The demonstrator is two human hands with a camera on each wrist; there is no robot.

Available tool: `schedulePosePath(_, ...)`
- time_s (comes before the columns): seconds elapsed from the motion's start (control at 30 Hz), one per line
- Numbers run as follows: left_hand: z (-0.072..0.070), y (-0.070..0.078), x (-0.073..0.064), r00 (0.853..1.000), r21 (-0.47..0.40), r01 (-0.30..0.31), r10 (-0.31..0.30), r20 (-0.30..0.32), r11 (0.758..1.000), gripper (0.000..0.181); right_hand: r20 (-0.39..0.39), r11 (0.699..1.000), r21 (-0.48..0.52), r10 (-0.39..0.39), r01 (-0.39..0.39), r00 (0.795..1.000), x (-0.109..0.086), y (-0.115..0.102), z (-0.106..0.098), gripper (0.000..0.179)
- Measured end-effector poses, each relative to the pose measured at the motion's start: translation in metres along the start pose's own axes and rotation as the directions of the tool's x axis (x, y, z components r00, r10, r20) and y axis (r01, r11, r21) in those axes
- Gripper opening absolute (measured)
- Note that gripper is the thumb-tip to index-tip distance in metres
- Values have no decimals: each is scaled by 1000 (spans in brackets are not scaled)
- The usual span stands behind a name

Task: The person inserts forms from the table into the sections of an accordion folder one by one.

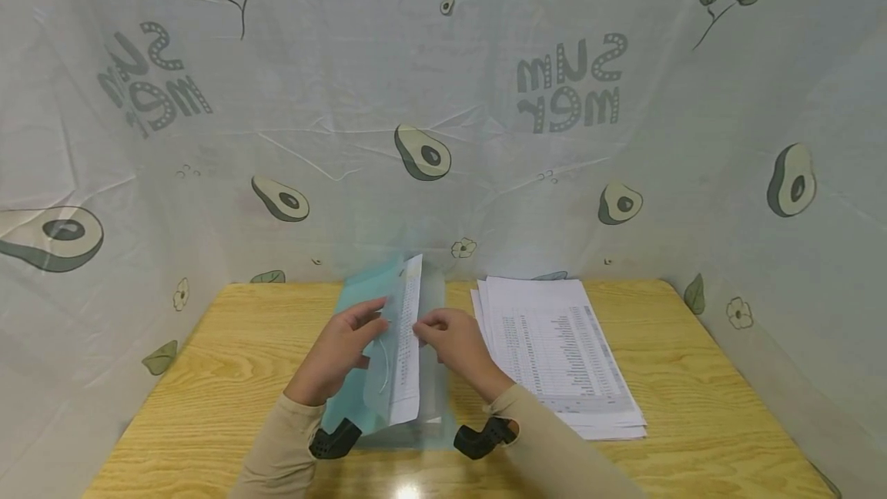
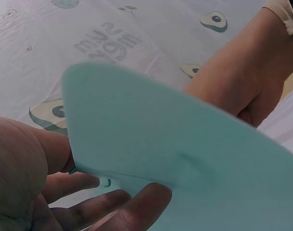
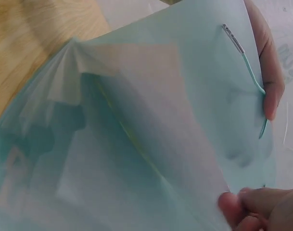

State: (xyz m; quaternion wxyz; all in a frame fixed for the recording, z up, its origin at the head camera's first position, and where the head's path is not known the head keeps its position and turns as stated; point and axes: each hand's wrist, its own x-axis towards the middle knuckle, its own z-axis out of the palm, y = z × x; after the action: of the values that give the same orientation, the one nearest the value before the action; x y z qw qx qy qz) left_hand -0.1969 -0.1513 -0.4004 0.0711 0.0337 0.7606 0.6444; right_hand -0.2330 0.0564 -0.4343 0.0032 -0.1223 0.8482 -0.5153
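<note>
A translucent teal document folder (image 1: 351, 408) lies opened on the table, its cover (image 2: 136, 120) raised at an angle. My left hand (image 1: 341, 349) holds that cover by its edge, the thumb partly hidden behind it in the left wrist view. A thin teal cord (image 3: 252, 74) with a metal tip hangs from the cover beside the left fingers. Printed sheets (image 1: 406, 360) stand tilted inside the folder. Finger and thumb of my right hand (image 1: 453, 341) pinch the right edge of the sheets; the folder blurs part of them in the right wrist view.
To the right lies a loose stack of printed papers (image 1: 554, 353), its edges slightly uneven. Both rest on a wooden table (image 1: 263, 345). A pale curtain (image 1: 333, 83) with avocado prints hangs behind the table and along its sides.
</note>
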Motion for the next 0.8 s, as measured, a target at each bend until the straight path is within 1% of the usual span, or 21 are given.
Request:
schedulePosePath(0.1, 0, 0, 1, 1000, -6, -2, 2, 3, 1000, 49, -27, 999, 12, -39, 39, 999, -5, 6, -9, 16)
schedulePosePath(0.17, 0, -1, 1, 1000, -12, 0, 0, 1, 1000, 49, -45, 999, 13, -48, 49, 998, -7, 12, -17, 16)
schedulePosePath(0.23, -1, -1, 2, 1000, -13, 7, -7, -2, 1000, 50, -56, 999, 12, -40, 40, 998, -9, 19, -28, 15)
schedulePosePath(0.33, -3, -1, 1, 1000, -5, 12, -12, -9, 1000, 50, -71, 1000, 6, 3, -3, 997, -11, 34, -49, 15)
schedulePosePath(0.47, -5, -1, 1, 1000, 14, 12, -12, -24, 1000, 50, -110, 993, -75, 78, -86, 991, -16, 55, -80, 13)
schedulePosePath(0.63, -5, 0, 1, 1000, 10, 8, -8, -23, 1000, 49, -152, 964, -202, 144, -173, 978, -26, 78, -117, 14)
schedulePosePath(0.8, -5, 0, 2, 1000, 4, 7, -6, -18, 1000, 49, -209, 934, -280, 167, -223, 963, -34, 96, -144, 19)
